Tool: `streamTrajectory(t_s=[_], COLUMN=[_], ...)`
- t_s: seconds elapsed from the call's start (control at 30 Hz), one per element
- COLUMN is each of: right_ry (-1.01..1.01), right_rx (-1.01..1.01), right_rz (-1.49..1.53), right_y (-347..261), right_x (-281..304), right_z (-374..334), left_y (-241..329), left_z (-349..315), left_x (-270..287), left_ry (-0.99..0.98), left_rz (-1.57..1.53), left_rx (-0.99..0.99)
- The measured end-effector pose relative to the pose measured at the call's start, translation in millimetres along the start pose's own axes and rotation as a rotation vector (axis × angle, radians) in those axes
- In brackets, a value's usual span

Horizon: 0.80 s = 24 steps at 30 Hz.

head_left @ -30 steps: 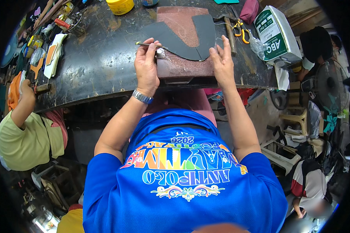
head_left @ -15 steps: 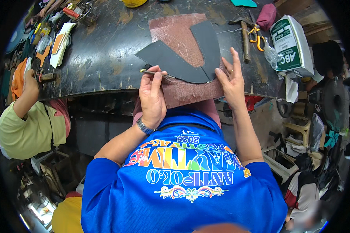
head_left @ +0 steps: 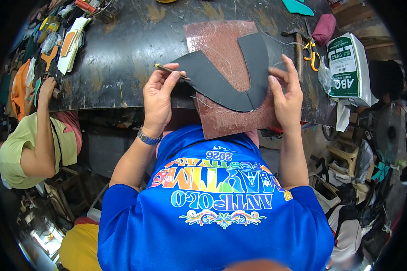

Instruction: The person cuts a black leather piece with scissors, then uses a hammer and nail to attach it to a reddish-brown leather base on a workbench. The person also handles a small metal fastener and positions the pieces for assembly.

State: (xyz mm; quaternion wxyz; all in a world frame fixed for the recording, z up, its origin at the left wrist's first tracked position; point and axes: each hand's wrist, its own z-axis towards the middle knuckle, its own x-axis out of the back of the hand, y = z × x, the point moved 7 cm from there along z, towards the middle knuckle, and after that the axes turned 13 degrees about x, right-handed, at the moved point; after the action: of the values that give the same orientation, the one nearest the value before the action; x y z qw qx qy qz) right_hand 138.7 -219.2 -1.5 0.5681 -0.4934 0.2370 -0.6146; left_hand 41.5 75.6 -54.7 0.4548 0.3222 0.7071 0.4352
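A black U-shaped piece [head_left: 205, 81] of flat, leather-like material lies on a reddish-brown textured sheet [head_left: 215, 124], which overhangs the table's near edge. My left hand [head_left: 158, 97] pinches a slim, dark pen-like tool [head_left: 167, 67] with a yellowish end. Its tip meets the left outer edge of the black piece. By the opposite edge is my right hand [head_left: 288, 97], thumb beside the black piece and fingers curved but apart; they are slightly blurred. Pale thread [head_left: 208, 105] trails over the brown sheet below the left edge, and more lies loosely inside the U.
Pliers with orange handles [head_left: 311, 55], a hammer [head_left: 299, 54] and a white-green box [head_left: 348, 70] stand at right on the dark table [head_left: 122, 63]. Stacked white pieces [head_left: 72, 47] lie at left. A co-worker's hand [head_left: 46, 89] is at the table's left end.
My left hand and the tool have moved left and up along the black piece's edge. My right hand has shifted from its lower rim to the right side. The view has shifted slightly.
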Motion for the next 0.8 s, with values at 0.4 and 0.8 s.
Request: streamTrajectory(t_s=[0.4, 0.8], right_ry=[-0.567, -0.356], right_rx=[0.473, 0.102], right_rz=[-0.423, 0.259], right_y=[-68.2, -52.0], right_x=[-93.3, -51.7], right_z=[0.7, -1.8], left_y=[2.6, 35.8], left_z=[25.1, 35.5], left_x=[-8.2, -2.4], left_ry=[0.001, 0.109], left_rz=[0.063, 0.129], left_rx=[-0.013, -0.123])
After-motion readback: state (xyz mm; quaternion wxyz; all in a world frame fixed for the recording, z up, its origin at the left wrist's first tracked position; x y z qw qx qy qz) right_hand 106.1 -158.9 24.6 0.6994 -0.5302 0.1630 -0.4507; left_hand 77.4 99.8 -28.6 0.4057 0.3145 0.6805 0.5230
